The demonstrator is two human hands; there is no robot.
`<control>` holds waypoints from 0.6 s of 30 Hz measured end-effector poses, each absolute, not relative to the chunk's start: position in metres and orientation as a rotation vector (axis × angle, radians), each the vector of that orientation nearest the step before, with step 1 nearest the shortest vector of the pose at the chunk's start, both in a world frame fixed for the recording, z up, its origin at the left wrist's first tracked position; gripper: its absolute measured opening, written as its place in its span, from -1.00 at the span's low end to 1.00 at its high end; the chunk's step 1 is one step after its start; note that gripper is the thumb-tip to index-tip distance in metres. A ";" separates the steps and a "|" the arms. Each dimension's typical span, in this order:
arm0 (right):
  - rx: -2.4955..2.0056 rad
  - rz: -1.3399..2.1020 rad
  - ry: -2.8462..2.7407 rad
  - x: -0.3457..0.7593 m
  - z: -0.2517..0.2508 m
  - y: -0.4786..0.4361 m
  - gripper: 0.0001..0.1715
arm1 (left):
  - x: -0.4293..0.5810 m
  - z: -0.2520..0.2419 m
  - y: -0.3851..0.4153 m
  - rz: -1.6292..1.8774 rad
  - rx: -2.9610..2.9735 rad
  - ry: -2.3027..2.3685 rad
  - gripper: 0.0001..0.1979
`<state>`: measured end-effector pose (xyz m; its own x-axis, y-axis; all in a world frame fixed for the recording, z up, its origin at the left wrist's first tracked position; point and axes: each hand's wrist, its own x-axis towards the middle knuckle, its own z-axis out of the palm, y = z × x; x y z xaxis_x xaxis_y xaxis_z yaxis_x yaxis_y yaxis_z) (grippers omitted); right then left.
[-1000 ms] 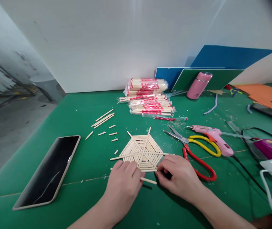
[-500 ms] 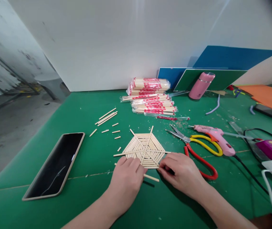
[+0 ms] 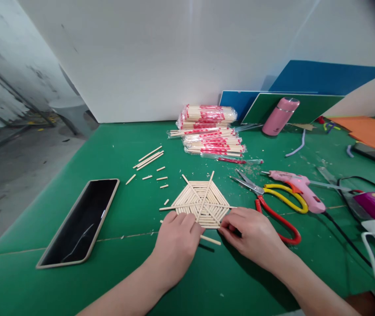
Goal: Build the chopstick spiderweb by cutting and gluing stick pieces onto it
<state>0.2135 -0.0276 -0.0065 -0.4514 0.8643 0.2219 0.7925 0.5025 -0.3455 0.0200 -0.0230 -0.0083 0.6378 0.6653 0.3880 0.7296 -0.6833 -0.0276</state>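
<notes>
A flat hexagon of glued wooden sticks (image 3: pixel 201 198) lies on the green table (image 3: pixel 115 145), with three long sticks crossing it like spokes. My left hand (image 3: pixel 175 243) rests on its near left edge, fingers curled and pressed together on the sticks. My right hand (image 3: pixel 252 233) pinches the hexagon's near right corner with its fingers closed. One spoke stick pokes out below, between my two hands.
A phone (image 3: pixel 79 221) lies face up at the left. Loose cut sticks (image 3: pixel 148 160) lie behind the hexagon, with wrapped chopstick packs (image 3: pixel 211 131) further back. Scissors (image 3: pixel 275 204), a pink glue gun (image 3: pixel 297 188), a purple tool (image 3: pixel 373 206) with cables and a pink bottle (image 3: pixel 280 116) stand to the right.
Both hands stay on the near edge of the hexagon; the camera has shifted slightly, and the hands and sticks barely move.
</notes>
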 end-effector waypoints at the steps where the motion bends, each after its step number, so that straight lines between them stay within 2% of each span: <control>1: -1.379 0.263 -2.390 0.213 -0.006 -0.027 -0.87 | 0.020 -0.008 -0.023 -0.525 -2.675 -1.151 -0.74; 18: -1.406 0.114 -2.540 0.209 0.006 -0.016 -0.80 | 0.021 -0.007 -0.016 -0.463 -2.665 -1.138 -0.81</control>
